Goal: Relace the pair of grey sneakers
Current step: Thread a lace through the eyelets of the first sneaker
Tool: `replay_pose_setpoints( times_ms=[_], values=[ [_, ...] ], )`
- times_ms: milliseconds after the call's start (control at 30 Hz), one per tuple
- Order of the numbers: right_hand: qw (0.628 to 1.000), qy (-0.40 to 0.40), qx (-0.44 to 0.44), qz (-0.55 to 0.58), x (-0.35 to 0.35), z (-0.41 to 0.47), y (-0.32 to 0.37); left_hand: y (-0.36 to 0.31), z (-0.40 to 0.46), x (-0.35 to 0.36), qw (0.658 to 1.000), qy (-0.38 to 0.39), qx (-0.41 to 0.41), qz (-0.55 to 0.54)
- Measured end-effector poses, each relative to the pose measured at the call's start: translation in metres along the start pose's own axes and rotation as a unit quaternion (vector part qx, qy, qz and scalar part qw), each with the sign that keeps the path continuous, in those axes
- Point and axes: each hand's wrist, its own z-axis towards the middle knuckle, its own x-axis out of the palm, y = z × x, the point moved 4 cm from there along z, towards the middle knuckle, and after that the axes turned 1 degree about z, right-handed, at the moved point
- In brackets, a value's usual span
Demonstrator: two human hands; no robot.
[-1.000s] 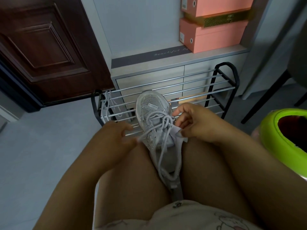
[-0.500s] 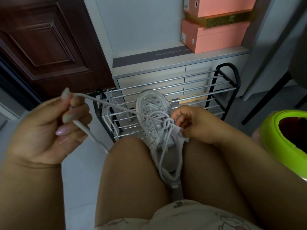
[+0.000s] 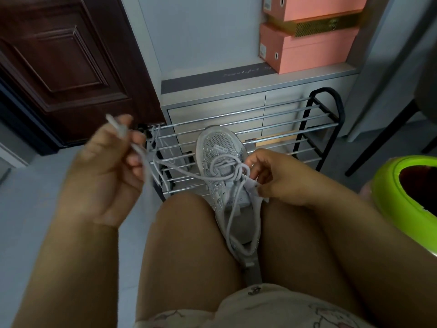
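Grey sneaker [image 3: 222,162] between knees; left hand [image 3: 106,166] pinches lace [image 3: 189,174], right hand [image 3: 272,178] grips tongue.

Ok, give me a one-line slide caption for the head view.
Left hand pulls a lace from the grey sneaker wedged between the knees; right hand steadies its tongue.

Dark wood door [image 3: 59,62] far left. Metal rack [image 3: 279,129] before white cabinet [image 3: 212,102]. Pink boxes [image 3: 309,48] stacked on cabinet top, gold box [image 3: 326,23] between them. Green bin [image 3: 406,197] right. Chair leg [image 3: 383,138] beyond.
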Motion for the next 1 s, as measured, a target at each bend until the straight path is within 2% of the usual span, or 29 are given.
replay_pose_setpoints(
  times_ms=[33,133,200,267,500,567,633,667,733,800,1000],
  values=[
    [1.000,0.000,0.002,-0.019,0.000,-0.001,0.002,0.005,-0.003,0.007,1.000,-0.023,0.008,0.011],
    [0.998,-0.024,-0.008,-0.064,-0.004,-0.006,0.013,0.017,-0.011,0.027,0.996,-0.014,0.025,0.080],
    [0.995,-0.073,-0.041,-0.053,-0.009,-0.012,0.030,0.017,-0.011,0.030,0.995,-0.011,0.034,0.099],
    [0.994,-0.080,-0.074,-0.028,-0.005,-0.019,0.051,0.013,-0.009,0.032,0.992,-0.005,0.054,0.116],
    [0.983,0.009,-0.096,-0.159,0.042,-0.018,0.080,0.011,-0.011,0.034,0.997,0.008,0.059,0.045],
    [0.982,0.014,-0.103,-0.155,0.045,-0.017,0.082,0.014,-0.011,0.031,0.999,0.006,0.045,0.013],
    [0.986,-0.014,-0.094,-0.140,0.045,-0.015,0.083,0.022,-0.012,0.029,1.000,0.003,-0.005,0.009],
    [0.986,-0.027,-0.089,-0.139,0.045,-0.014,0.084,0.029,-0.014,0.028,0.999,0.004,-0.043,0.027],
    [0.983,-0.037,-0.083,-0.157,0.047,-0.012,0.085,0.046,-0.021,0.028,0.986,0.017,-0.098,0.135],
    [0.979,-0.030,-0.084,-0.186,0.049,-0.010,0.087,0.057,-0.027,0.031,0.964,0.036,-0.087,0.249],
    [0.978,-0.033,-0.028,-0.202,0.043,-0.008,0.074,0.065,-0.021,0.021,0.961,-0.049,-0.043,0.269]
  ],
)
